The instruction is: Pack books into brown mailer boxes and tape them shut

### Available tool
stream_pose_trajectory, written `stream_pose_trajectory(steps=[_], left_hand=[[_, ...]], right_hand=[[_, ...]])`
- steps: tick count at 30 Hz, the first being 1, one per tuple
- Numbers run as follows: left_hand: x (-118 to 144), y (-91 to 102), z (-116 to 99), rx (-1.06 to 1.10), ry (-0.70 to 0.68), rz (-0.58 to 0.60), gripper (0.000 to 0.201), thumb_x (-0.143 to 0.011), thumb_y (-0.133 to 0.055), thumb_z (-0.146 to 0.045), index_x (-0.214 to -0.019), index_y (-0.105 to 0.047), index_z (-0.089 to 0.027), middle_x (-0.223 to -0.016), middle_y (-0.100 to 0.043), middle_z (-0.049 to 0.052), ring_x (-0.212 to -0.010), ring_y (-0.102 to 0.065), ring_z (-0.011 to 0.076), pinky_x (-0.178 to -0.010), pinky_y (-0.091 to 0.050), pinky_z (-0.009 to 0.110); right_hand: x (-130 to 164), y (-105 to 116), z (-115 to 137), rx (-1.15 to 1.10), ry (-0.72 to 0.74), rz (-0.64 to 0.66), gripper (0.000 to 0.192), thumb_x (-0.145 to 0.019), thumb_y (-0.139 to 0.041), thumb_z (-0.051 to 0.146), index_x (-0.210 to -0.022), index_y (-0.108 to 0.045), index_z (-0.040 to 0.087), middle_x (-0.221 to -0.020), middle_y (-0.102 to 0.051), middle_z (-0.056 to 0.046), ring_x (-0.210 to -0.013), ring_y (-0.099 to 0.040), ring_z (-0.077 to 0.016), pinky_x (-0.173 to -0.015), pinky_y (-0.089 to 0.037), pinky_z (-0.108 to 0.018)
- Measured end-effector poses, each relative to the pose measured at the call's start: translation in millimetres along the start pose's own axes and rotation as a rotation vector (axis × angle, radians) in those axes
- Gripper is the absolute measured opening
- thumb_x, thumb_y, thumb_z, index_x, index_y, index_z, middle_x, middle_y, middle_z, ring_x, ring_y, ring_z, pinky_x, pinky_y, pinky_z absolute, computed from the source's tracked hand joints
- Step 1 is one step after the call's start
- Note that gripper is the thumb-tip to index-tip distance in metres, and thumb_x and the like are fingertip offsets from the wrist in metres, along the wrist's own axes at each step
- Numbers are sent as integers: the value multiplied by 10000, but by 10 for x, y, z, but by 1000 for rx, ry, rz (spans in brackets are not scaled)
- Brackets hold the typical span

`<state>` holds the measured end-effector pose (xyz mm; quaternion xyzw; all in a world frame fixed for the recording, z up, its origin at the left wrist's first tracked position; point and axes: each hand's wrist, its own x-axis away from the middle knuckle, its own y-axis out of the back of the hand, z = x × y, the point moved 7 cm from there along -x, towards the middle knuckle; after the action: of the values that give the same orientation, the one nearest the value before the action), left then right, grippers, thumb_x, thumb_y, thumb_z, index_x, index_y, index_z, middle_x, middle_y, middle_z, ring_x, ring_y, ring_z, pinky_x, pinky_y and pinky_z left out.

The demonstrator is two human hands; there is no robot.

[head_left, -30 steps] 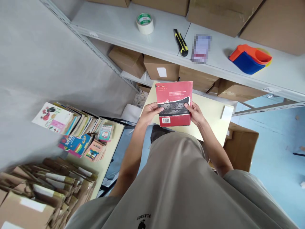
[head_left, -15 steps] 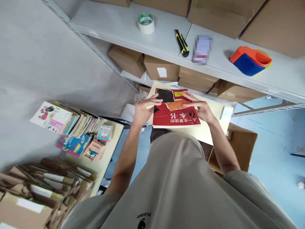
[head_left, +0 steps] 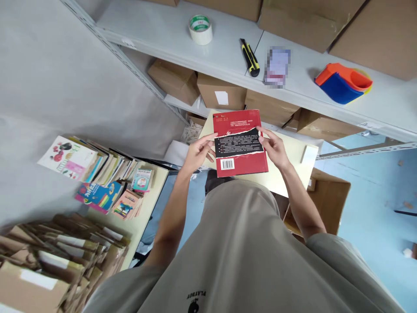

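The red book (head_left: 239,143) sits at the centre of the frame, held flat above a pale table (head_left: 293,165), back cover up with the barcode toward the person. The left hand (head_left: 198,152) grips its left edge, thumb on the black band, fingers underneath. The right hand (head_left: 275,148) pinches the right edge the same way, so both hands are closed on the book and neither is free. Judging by this, the book is in hand and being looked over; it is not yet set down on any pile.

Further out, at lower left of the frame, a fanned stack of books (head_left: 100,174) covers a second table, with cardboard mailers (head_left: 58,256) below it. Along the top, a grey shelf (head_left: 169,34) carries a tape roll (head_left: 200,29), a yellow knife (head_left: 249,58) and nested coloured bins (head_left: 343,82), with brown boxes (head_left: 221,92) beneath
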<state>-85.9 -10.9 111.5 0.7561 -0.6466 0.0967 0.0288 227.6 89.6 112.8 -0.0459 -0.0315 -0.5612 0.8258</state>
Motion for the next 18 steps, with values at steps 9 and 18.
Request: stream_pose_trajectory(steps=[9,18], left_hand=[[28,41,126,-30,46,-126,675,-715,-1104,-715,-1039,-914,-154,-841,-882,122,-617,-813,231,-530,-585,283],[82,-20,212,-104,151,-173,885,-901,-831,-966,-1236,-883,-149,-1105,-933,205,-853,-918,303,-560,-620,268]], right_hand=[[73,-165,-42,-63,-84,230,710,-825,-1030,812,-1209,-900,229,-1044,-937,-92,-964,-935,-368,-920,-816,-579],[63,-223,-163,-126,-138,201,712,-865,-959,880,-1182,-862,250,-1142,-941,-118,-1147,-921,-407,-1125,-745,-638]])
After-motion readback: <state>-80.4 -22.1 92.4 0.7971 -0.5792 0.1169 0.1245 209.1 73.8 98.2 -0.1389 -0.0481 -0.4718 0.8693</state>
